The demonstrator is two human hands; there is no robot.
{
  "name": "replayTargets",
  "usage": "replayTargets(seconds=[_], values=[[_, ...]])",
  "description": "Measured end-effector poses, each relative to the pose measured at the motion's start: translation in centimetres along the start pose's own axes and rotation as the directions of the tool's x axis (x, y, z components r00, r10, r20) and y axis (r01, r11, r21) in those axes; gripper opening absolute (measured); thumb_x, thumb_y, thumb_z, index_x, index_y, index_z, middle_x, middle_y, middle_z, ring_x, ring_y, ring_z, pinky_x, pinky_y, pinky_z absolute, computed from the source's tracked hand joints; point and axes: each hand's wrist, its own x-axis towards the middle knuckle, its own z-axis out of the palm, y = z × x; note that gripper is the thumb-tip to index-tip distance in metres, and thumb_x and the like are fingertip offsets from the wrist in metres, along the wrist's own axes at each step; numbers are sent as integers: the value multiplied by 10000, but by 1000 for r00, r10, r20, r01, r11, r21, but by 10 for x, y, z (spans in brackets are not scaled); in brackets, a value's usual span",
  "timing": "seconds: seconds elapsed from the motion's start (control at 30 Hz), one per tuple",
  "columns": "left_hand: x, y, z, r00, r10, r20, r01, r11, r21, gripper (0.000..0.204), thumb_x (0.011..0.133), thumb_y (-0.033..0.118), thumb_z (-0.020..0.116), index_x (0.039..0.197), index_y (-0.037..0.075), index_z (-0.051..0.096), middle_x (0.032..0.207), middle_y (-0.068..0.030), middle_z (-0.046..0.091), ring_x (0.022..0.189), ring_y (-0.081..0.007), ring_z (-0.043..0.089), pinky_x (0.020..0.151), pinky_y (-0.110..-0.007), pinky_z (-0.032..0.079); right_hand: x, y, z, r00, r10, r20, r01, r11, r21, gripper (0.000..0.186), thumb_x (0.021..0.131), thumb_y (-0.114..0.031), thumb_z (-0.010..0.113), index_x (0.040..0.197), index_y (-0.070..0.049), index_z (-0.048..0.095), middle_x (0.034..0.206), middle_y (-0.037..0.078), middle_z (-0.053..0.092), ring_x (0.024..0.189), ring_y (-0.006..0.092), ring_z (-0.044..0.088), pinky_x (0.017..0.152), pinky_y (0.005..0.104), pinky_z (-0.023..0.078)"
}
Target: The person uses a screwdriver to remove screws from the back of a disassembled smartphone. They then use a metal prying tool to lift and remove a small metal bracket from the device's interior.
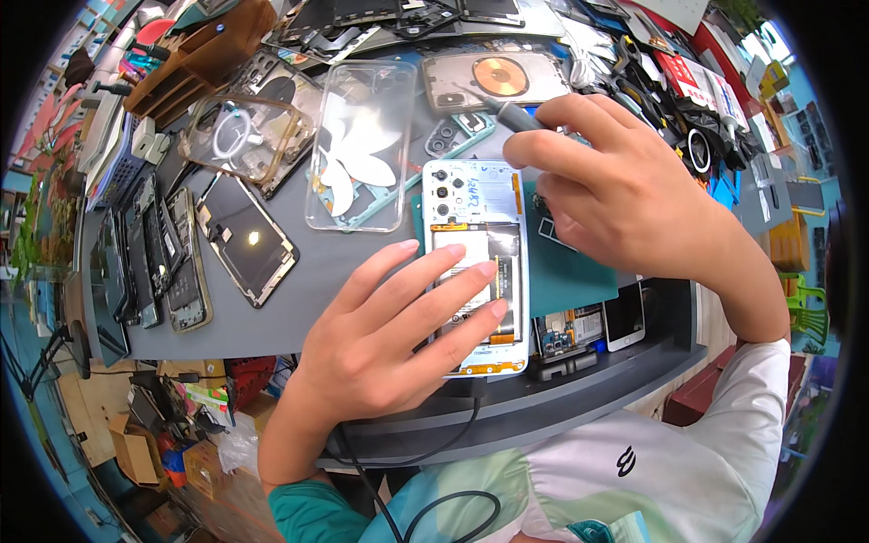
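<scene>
An opened smartphone [497, 204] with its back cover off lies on a green mat [570, 276], its top pointing away from me. Its camera lenses, battery and orange flex cables show. My left hand [385, 348] is open, its spread fingers resting across the battery area. Above the phone's upper right corner, my right hand [625, 181] is closed on a slim tool with a dark grey handle [518, 118]. The tool's thin tip points up and left, off the phone; its exact kind I cannot make out.
A clear phone case [367, 109], a detached screen [246, 240] and several phone shells lie to the left. A back panel with a copper coil [498, 77] sits beyond the phone. An open drawer [579, 389] with phone parts is below the desk edge; cables and tools crowd the right.
</scene>
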Motion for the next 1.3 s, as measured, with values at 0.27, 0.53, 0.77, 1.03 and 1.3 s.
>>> replayTargets(seconds=[0.27, 0.53, 0.77, 1.03, 1.3], values=[[-2, -1, 4, 1000, -3, -20, 2, 1000, -9, 458, 834, 143, 735, 1273, 157, 865, 1454, -68, 781, 1361, -299, 715, 1193, -515, 519, -6, 3, 3, 998, 35, -53, -31, 997, 65, 274, 679, 28, 826, 923, -14, 709, 1273, 84, 709, 1121, 361, 663, 918, 484, 585], [-1, -1, 2, 1000, 8, -21, -8, 1000, -3, 454, 834, 158, 741, 1270, 160, 866, 1455, -64, 779, 1360, -296, 713, 1191, -514, 518, -6, 8, 0, 996, 71, -62, -59, 982, 178, 284, 680, 46, 801, 923, -42, 684, 1265, 120, 709, 1084, 376, 651, 889, 469, 579], [1, 2, -8, 1000, -10, 26, 12, 995, -103, 528, 856, 366, 817, 1353, 186, 838, 1467, -67, 773, 1370, -321, 698, 1201, -559, 497, -6, 9, 1, 993, 90, -76, -70, 969, 235, 278, 694, 52, 806, 917, -53, 677, 1256, 141, 704, 1068, 370, 657, 904, 465, 573], [3, 0, -18, 995, -3, 99, 24, 977, -212, 628, 917, 622, 799, 1407, 228, 814, 1498, -74, 755, 1384, -341, 683, 1221, -585, 464, -8, 10, 5, 990, 105, -90, -76, 957, 282, 281, 705, 64, 815, 930, -52, 694, 1251, 142, 707, 1063, 364, 663, 915, 465, 562], [4, -4, -15, 995, 28, 95, -1, 962, -272, 679, 737, 328, 828, 1407, 220, 814, 1545, -95, 722, 1417, -376, 656, 1248, -613, 445, 5, 7, -1, 977, 96, -192, -32, 949, 315, 289, 707, 47, 842, 970, -30, 751, 1221, 159, 718, 1062, 344, 676, 908, 463, 551]])
